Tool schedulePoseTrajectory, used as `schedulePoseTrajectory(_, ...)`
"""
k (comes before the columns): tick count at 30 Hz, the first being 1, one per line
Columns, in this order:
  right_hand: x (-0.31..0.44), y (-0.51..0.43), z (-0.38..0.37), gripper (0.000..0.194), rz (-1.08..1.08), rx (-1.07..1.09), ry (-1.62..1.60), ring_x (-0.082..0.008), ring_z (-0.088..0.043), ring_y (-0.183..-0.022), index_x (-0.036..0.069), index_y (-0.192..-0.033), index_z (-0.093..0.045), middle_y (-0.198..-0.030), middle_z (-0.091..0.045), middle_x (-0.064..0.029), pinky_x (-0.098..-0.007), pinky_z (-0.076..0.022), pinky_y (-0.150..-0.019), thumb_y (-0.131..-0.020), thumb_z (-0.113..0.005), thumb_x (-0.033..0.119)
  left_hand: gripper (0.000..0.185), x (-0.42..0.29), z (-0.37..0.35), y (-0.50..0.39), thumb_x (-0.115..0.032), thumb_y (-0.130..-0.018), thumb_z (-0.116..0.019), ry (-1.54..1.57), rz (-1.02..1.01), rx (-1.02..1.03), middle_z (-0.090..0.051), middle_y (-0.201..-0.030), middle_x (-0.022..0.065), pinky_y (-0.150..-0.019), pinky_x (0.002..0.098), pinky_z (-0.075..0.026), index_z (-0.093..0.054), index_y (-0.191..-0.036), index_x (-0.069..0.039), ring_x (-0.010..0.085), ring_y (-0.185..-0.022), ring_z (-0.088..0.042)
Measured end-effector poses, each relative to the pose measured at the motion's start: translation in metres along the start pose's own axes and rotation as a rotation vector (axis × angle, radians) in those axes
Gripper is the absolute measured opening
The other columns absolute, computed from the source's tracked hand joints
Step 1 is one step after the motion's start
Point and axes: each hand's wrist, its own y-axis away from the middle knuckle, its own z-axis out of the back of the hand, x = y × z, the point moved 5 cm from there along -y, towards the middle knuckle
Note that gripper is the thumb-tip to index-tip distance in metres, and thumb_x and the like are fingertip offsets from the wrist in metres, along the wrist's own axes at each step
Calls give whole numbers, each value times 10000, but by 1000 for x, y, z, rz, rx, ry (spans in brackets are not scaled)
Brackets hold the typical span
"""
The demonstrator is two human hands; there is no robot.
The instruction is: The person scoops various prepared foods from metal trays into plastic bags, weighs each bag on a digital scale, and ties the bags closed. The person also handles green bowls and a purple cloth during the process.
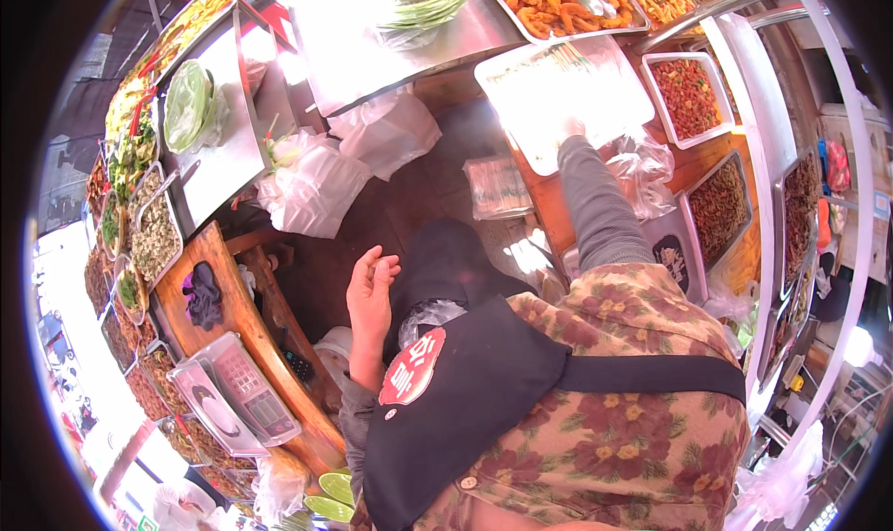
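My left hand (370,287) is raised in front of my apron (460,405), its fingers loosely curled and apart from the thumb, holding nothing. My right arm reaches out to a white tray (502,84) on the wooden counter. Strong glare washes out my right hand (572,128) over that tray, so its fingers and anything in them cannot be made out. Thin sticks (568,60) show faintly along the tray's far side. Beside my right forearm lies a clear plastic bag (640,172). A wrapped bundle of thin sticks (497,186) sits below the counter edge.
White plastic bags (314,182) hang from the steel table ahead. On my left, a weighing scale (241,391) and a dark crumpled cloth (202,295) rest on a wooden counter (237,280). Food trays (680,98) line the right side. A metal rail (725,8) crosses the upper right.
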Motion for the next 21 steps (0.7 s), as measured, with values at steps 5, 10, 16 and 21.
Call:
schedulePoseTrajectory(5, -37, -4, 17, 153, -57, 102, -883, -230, -611, -632, 38, -800, -618, -702, -604, -113, -374, -497, -557, -879, -545, 148, 346, 3, 2, -3, -198, -1003, -521, 11, 11, -16, -659, -1063, 88, -811, 244, -476, -506, -1280, 9, 122, -915, -619)
schedulePoseTrajectory(10, 64, 68, 76, 138, -187, 417, -1889, -221, -618, -733, 31, -953, -585, -856, -619, -111, -346, -521, -629, -936, -527, 155, 338, 10, 9, -1, -181, -1000, -521, 28, 14, -42, -662, -1060, 101, -832, 258, -491, -508, -1272, 19, 139, -923, -629)
schedulePoseTrajectory(16, 225, 138, 60, 236, 243, 1178, -1911, -98, -420, -634, 33, -1058, -501, -740, -403, 16, -252, -396, -577, -877, -591, 155, 295, -16, 28, 26, -165, -945, -592, -248, -53, -194, -686, -1002, 122, -800, 302, -530, -574, -1201, -20, 177, -900, -668)
schedulePoseTrajectory(21, 331, 253, 42, 174, 271, 1231, -1426, -64, -341, -513, 96, -846, -457, -647, -351, 41, -237, -301, -461, -967, -514, 206, 315, 17, 96, 97, -123, -942, -587, -123, -55, -496, -660, -1038, 98, -832, 298, -510, -535, -1225, 6, 152, -956, -630)
